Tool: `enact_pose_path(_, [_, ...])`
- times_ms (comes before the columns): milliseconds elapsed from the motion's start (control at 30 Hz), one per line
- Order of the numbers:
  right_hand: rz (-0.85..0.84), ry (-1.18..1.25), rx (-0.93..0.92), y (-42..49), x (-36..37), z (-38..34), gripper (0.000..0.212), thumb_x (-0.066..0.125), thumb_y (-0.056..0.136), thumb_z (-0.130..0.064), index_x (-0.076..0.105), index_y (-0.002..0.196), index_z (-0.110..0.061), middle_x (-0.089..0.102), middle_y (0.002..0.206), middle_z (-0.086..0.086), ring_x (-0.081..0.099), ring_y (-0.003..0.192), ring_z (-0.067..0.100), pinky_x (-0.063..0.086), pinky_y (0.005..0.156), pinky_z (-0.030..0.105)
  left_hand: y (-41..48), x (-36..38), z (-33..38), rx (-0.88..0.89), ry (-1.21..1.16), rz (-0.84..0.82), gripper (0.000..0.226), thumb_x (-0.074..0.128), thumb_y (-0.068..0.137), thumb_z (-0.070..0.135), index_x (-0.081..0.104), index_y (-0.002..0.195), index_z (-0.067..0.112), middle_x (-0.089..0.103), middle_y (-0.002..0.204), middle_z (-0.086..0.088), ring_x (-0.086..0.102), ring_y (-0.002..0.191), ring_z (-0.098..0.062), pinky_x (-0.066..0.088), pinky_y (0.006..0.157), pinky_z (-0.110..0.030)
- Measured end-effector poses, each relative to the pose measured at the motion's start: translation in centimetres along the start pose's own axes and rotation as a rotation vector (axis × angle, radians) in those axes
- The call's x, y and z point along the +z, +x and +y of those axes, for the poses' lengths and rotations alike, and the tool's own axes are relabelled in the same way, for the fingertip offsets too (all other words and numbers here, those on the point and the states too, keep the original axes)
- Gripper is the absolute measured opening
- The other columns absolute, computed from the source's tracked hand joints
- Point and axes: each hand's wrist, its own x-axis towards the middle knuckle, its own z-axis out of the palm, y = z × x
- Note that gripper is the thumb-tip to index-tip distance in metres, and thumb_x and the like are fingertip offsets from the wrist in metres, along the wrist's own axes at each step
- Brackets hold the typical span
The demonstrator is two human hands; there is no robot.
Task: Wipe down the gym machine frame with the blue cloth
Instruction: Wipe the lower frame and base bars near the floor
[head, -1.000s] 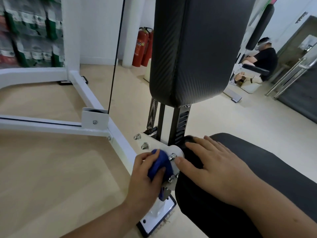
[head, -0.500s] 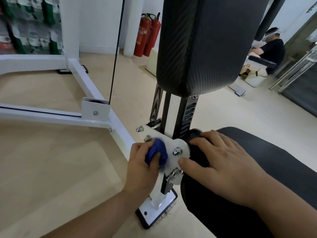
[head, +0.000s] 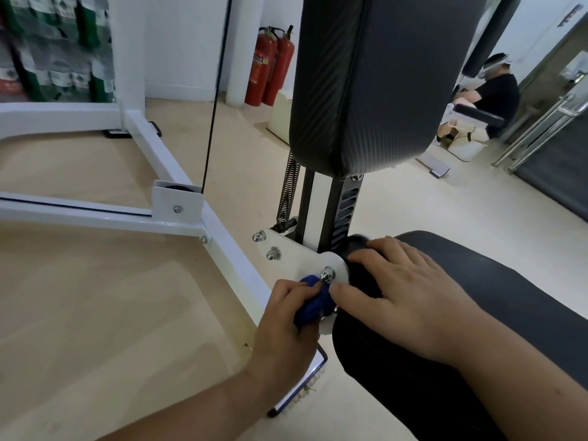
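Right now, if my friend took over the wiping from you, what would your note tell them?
Left hand: grips the bunched blue cloth and presses it on the white bracket plate, just under a bolt.
Right hand: lies flat and open on the end of the black seat pad, holding nothing.
Done: the wiping is at the bracket; how much is already clean cannot be told.
Left: likely the rest of the bracket, then the white floor beam.

A gym: white machine frame [head: 178, 173], padded backrest [head: 366, 84], fire extinguishers [head: 270, 65].
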Motion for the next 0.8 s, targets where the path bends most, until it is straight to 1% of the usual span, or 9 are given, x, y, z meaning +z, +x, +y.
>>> enact_pose_path(133, [-0.014, -0.006, 0.003, -0.3, -0.2, -0.1, 0.080, 0.016, 0.081, -0.087, 0.034, 0.148, -0.046, 0.027, 0.157, -0.017, 0.014, 0.151, 0.010, 0.013, 0.126, 0.035, 1.4, -2.7, 0.3, -0.183, -0.012, 0.043, 0.041, 0.065, 0.090, 0.006, 0.065, 0.101, 0.045, 0.065, 0.098, 0.018, 0.065, 0.094, -0.006, 0.053, 0.083, -0.030])
enact_pose_path(233, [-0.004, -0.027, 0.005, -0.3, 0.0, -0.1, 0.094, 0.003, 0.070, -0.089, 0.032, 0.149, -0.047, 0.026, 0.157, -0.018, 0.014, 0.152, 0.010, 0.013, 0.126, 0.036, 3.8, -5.9, 1.3, -0.163, -0.043, 0.186, 0.033, 0.064, 0.097, 0.019, 0.058, 0.116, 0.046, 0.066, 0.107, 0.022, 0.064, 0.099, 0.000, 0.050, 0.085, -0.014])
enact_pose_path(333, [0.008, -0.041, 0.001, -0.2, 0.1, -0.2, 0.094, 0.002, 0.068, -0.087, 0.032, 0.148, -0.048, 0.027, 0.154, -0.021, 0.015, 0.150, 0.007, 0.013, 0.125, 0.033, 6.6, -6.8, 0.3, -0.138, 0.105, 0.264, 0.036, 0.062, 0.099, 0.018, 0.061, 0.132, 0.032, 0.054, 0.127, 0.013, 0.055, 0.114, -0.002, 0.039, 0.093, -0.006])
enact_pose_path(400, [0.003, -0.050, 0.004, -0.3, 0.1, -0.2, 0.093, 0.001, 0.068, -0.088, 0.031, 0.148, -0.049, 0.026, 0.154, -0.021, 0.014, 0.150, 0.007, 0.013, 0.125, 0.033, 7.0, -5.0, -0.7, -0.276, 0.117, 0.168, 0.043, 0.057, 0.102, 0.027, 0.053, 0.145, 0.031, 0.042, 0.140, 0.009, 0.049, 0.125, -0.009, 0.036, 0.101, -0.013])
enact_pose_path(500, [0.014, -0.046, 0.006, -0.2, 0.2, -0.3, 0.091, 0.002, 0.068, -0.087, 0.032, 0.145, -0.050, 0.026, 0.153, -0.022, 0.015, 0.150, 0.007, 0.013, 0.125, 0.032, 6.4, -2.5, -1.1, -0.423, -0.120, 0.143, 0.047, 0.048, 0.102, 0.049, 0.045, 0.148, 0.037, 0.038, 0.140, 0.016, 0.050, 0.121, -0.006, 0.041, 0.108, -0.027])
enact_pose_path(567, [0.008, -0.045, 0.010, -0.2, 0.2, -0.3, 0.090, 0.003, 0.068, -0.087, 0.033, 0.145, -0.050, 0.026, 0.153, -0.023, 0.015, 0.150, 0.007, 0.013, 0.125, 0.032, 7.2, -2.6, -1.1, -0.444, -0.196, 0.229, 0.040, 0.049, 0.101, 0.052, 0.058, 0.135, 0.033, 0.049, 0.133, 0.013, 0.058, 0.115, -0.011, 0.052, 0.104, -0.042])
enact_pose_path(667, [0.008, -0.060, 0.004, -0.2, 0.2, -0.3, 0.089, 0.001, 0.069, -0.087, 0.031, 0.144, -0.051, 0.026, 0.150, -0.025, 0.014, 0.149, 0.006, 0.012, 0.125, 0.032, 7.9, -3.9, -1.0, -0.452, -0.247, 0.332, 0.027, 0.066, 0.097, 0.039, 0.067, 0.123, 0.037, 0.065, 0.118, 0.013, 0.067, 0.104, -0.011, 0.060, 0.088, -0.036])
enact_pose_path(733, [0.015, -0.060, 0.000, -0.2, 0.2, -0.3, 0.088, 0.001, 0.069, -0.087, 0.032, 0.143, -0.051, 0.027, 0.147, -0.026, 0.015, 0.148, 0.005, 0.014, 0.125, 0.033, 7.9, -4.4, -0.8, -0.504, -0.345, 0.392, 0.040, 0.077, 0.089, 0.036, 0.060, 0.126, 0.037, 0.069, 0.112, 0.011, 0.072, 0.092, -0.016, 0.063, 0.075, -0.037])
enact_pose_path(800, [0.015, -0.060, 0.001, -0.3, 0.3, -0.3, 0.088, 0.001, 0.069, -0.087, 0.032, 0.143, -0.050, 0.027, 0.147, -0.026, 0.016, 0.149, 0.006, 0.014, 0.125, 0.033, 7.5, -4.2, -0.4, -0.545, -0.427, 0.429, 0.036, 0.081, 0.086, 0.031, 0.063, 0.117, 0.031, 0.071, 0.108, 0.008, 0.073, 0.082, -0.012, 0.062, 0.068, -0.031])
